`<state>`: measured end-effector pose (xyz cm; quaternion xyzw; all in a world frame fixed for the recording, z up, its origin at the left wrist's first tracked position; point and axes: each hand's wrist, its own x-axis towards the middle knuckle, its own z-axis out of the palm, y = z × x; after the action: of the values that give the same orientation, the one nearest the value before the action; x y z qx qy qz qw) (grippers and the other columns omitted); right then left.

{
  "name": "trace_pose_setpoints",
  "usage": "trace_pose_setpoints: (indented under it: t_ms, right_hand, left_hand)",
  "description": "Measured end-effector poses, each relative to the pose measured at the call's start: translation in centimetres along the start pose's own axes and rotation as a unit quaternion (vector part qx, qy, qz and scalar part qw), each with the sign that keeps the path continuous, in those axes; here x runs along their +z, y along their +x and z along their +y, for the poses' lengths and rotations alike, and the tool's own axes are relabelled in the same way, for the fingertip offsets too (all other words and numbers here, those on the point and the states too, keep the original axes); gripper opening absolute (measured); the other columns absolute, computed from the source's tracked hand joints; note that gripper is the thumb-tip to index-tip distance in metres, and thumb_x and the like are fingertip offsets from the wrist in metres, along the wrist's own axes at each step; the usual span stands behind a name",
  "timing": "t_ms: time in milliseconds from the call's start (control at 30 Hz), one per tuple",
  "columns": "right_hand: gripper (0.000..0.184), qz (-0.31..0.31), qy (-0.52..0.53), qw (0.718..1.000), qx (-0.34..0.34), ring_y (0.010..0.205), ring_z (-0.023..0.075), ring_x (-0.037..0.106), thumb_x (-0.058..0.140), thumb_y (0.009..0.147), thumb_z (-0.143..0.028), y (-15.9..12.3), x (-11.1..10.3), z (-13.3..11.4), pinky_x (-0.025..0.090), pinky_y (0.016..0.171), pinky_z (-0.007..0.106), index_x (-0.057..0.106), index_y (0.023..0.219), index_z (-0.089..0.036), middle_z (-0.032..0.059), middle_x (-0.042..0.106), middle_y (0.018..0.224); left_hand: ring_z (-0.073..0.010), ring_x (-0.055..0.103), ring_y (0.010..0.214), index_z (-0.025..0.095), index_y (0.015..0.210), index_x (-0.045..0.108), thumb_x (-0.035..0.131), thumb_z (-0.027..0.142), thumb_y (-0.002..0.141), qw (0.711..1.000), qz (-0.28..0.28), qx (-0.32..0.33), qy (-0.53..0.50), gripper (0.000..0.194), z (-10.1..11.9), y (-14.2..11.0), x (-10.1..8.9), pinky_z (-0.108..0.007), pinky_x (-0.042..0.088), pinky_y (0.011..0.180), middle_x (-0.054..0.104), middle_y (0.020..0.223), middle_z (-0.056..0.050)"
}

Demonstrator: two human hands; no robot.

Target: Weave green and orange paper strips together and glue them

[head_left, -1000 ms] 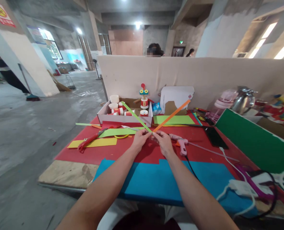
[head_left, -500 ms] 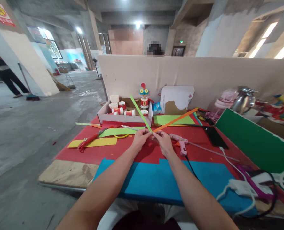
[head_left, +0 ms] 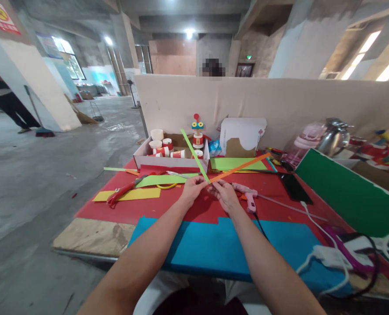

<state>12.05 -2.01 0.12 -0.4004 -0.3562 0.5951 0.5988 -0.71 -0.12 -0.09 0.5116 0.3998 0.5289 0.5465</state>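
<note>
Green strip [head_left: 194, 154] leans up and leftward, orange strip [head_left: 240, 168] up and rightward, their long axes forming a V above the red surface [head_left: 197, 213]. Fingers of the left hand [head_left: 192, 191] and right hand [head_left: 225, 195] pinch the lower ends where they meet; fingertips hide the join, so any overlap is hard to make out.

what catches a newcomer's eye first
Probably the V of a green strip and orange strip, pinched at its point by the left hand and right hand. Next, perhaps, the cup figure at the right end of the white box, then the blue sheet at the near edge of the table.
</note>
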Motion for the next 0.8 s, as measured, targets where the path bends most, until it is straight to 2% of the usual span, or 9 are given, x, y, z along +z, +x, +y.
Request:
trace_pose_setpoints:
  t_ms: [233, 500, 667, 800]
  right_hand:
    - [0.034, -0.006, -0.003, 1.000, 0.007, 0.055, 0.0107, 0.057, 0.083, 0.046, -0.037, -0.31, 0.08, -0.22, 0.052, 0.064, 0.028, 0.064, 0.067, -0.018, -0.0026, 0.062, 0.059]
    - [0.034, 0.000, -0.046, 0.999, 0.000, 0.057, 0.0109, 0.059, 0.082, 0.049, -0.039, -0.28, 0.04, -0.15, 0.051, 0.066, 0.027, 0.066, 0.070, -0.018, -0.0026, 0.064, 0.059]
    - [0.031, 0.035, -0.086, 0.995, -0.036, 0.057, 0.0130, 0.059, 0.079, 0.053, -0.039, -0.26, 0.17, 0.02, 0.051, 0.068, 0.030, 0.070, 0.073, -0.018, -0.0023, 0.065, 0.058]
    - [0.025, 0.061, -0.138, 0.984, -0.090, 0.058, 0.0151, 0.059, 0.074, 0.059, -0.039, -0.30, 0.30, 0.06, 0.050, 0.067, 0.031, 0.070, 0.072, -0.019, -0.0015, 0.065, 0.057]
  left_hand:
    - [-0.0079, 0.041, 0.052, 0.015, 0.056, 0.055, 0.074, 0.032, 0.057, 1.000, 0.000, 0.012, 0.007, 0.025, 0.28, -0.11, 0.00, -0.022, 0.031, 0.052, 0.050, 0.053, 0.003]
    - [-0.0111, 0.049, 0.053, 0.014, 0.059, 0.060, 0.075, 0.039, 0.057, 1.000, -0.017, 0.003, 0.015, 0.029, -0.46, 0.38, -0.38, -0.024, 0.037, 0.052, 0.057, 0.055, -0.001]
    - [-0.0111, 0.050, 0.052, 0.014, 0.058, 0.063, 0.075, 0.041, 0.055, 0.999, -0.020, -0.005, 0.044, 0.030, -0.22, 0.57, -0.50, -0.023, 0.038, 0.051, 0.061, 0.055, -0.002]
    - [-0.0128, 0.055, 0.055, 0.014, 0.063, 0.067, 0.077, 0.043, 0.054, 0.999, -0.021, -0.021, 0.016, 0.032, -0.19, 0.53, -0.24, -0.025, 0.042, 0.054, 0.066, 0.060, -0.003]
